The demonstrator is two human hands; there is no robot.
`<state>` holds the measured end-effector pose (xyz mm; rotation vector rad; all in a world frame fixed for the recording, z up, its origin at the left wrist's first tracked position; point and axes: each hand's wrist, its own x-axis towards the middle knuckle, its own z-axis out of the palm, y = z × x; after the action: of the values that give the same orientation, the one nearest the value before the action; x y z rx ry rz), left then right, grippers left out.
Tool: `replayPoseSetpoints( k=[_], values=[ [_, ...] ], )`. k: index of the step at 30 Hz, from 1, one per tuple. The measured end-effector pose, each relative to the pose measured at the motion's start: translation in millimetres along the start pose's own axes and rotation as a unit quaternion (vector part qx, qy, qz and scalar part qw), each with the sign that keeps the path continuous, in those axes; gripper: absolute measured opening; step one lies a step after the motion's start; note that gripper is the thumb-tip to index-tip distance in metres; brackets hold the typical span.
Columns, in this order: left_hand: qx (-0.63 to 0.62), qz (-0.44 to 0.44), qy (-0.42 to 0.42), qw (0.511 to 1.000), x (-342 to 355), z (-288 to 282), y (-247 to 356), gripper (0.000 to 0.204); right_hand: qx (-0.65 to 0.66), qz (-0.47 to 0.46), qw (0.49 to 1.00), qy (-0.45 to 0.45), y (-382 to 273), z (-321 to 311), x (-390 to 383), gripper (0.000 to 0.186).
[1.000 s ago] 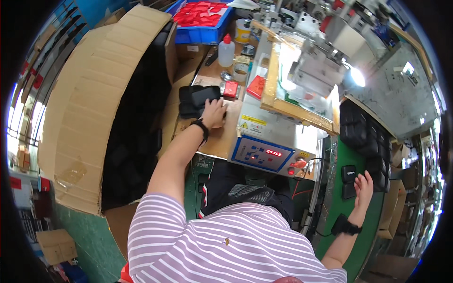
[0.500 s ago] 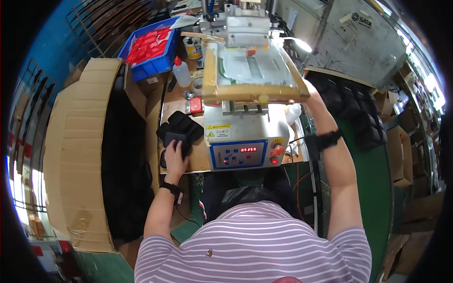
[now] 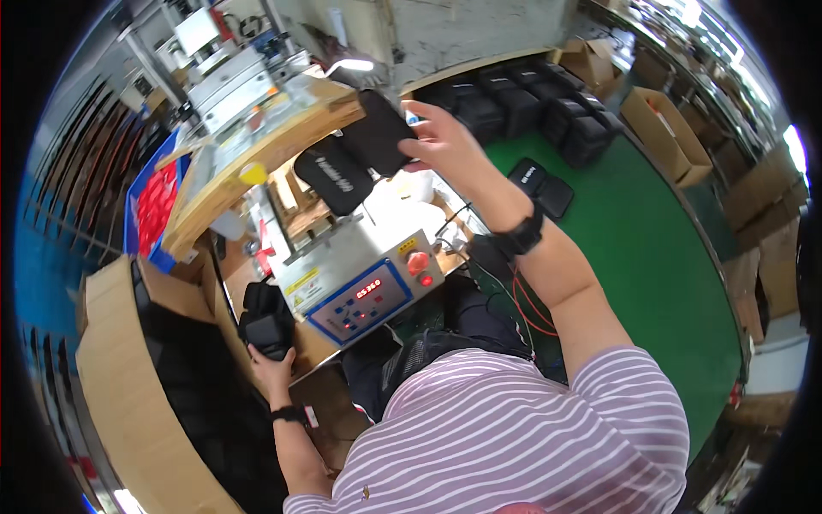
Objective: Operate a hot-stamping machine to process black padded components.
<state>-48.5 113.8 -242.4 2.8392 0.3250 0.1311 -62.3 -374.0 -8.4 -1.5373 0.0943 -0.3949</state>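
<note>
My right hand [image 3: 441, 146] grips the right half of an opened black zip case [image 3: 336, 178], fingers and thumb at its edge. White print marks the case's left half, and it hangs over the printing machine [image 3: 330, 257], beside the wooden screen frame [image 3: 282, 141]. Down at the bench's left edge, my left hand [image 3: 272, 370] has its thumb and fingers around the near end of another black case [image 3: 267, 332]. Further black cases [image 3: 261, 298] lie just behind that one.
To the left stands a large cardboard box [image 3: 116, 377] of black items. A blue bin [image 3: 130, 218] holds red pieces. On the green floor [image 3: 634, 257] at right lie an opened printed case [image 3: 541, 187] and stacked black cases [image 3: 518, 103]. A lamp [image 3: 351, 65] glows behind the frame.
My view has turned right. The right hand has left the screen frame's side and now holds an opened printed case. My left hand has shifted to the near end of a black case.
</note>
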Motion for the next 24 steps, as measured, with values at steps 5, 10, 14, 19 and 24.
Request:
replayPoseSetpoints(
  k=[5,10,14,19,24],
  values=[
    [-0.140,0.111,0.085,0.980,0.2,-37.0,5.6,0.104,0.162,0.003,0.959,0.231,31.5,-122.0,-58.5,0.060],
    [-0.190,0.233,0.098,0.949,-7.1,-128.4,65.6,0.098,0.283,0.069,0.880,0.376,146.0,-231.9,-103.9,0.041],
    [-0.331,0.338,-0.020,0.881,-11.9,-188.5,131.9,0.099,0.270,0.112,0.873,0.390,201.8,-261.1,-115.1,0.041],
    [-0.275,0.529,-0.057,0.801,17.7,-215.1,212.8,0.107,0.253,0.144,0.871,0.396,210.9,-280.8,-126.1,0.058],
    [-0.158,0.557,-0.034,0.814,43.4,-206.0,283.5,0.086,-0.018,0.198,0.862,0.467,166.8,-270.4,-149.7,0.067]
  ],
)
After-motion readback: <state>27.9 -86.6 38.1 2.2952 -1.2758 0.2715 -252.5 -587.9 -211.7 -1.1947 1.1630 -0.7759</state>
